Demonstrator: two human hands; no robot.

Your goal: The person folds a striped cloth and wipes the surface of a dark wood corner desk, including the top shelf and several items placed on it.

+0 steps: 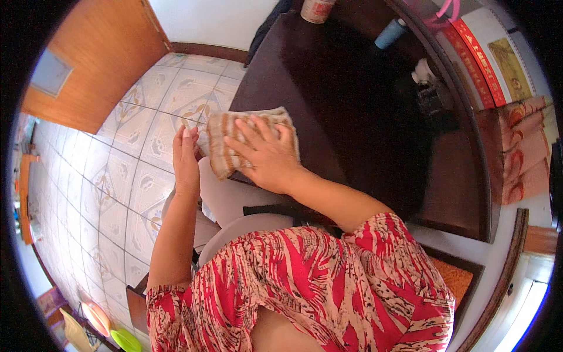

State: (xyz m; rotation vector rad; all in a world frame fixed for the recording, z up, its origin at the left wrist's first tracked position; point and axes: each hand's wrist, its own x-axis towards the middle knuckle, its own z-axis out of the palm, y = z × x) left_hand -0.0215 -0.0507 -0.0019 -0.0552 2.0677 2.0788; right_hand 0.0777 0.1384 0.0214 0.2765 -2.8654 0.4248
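Observation:
A folded cloth [223,132] with brown and cream stripes lies over the near left corner of a dark table [272,83], part of it hanging past the edge. My right hand [268,152] holds this cloth from above, fingers spread across its top; its thumb is hard to make out. Just left of the cloth, beyond the table edge, my left hand [187,158] is raised with fingers upward and thumb apart. I see nothing held in it, though its palm is partly turned away.
At the table's far side stand a can [316,9] and a blue cone-shaped object [390,33]. A dark item with white on it [429,88] lies further right. My legs [246,202] are under the near edge. A wooden door [101,57] stands over the tiled floor [145,145].

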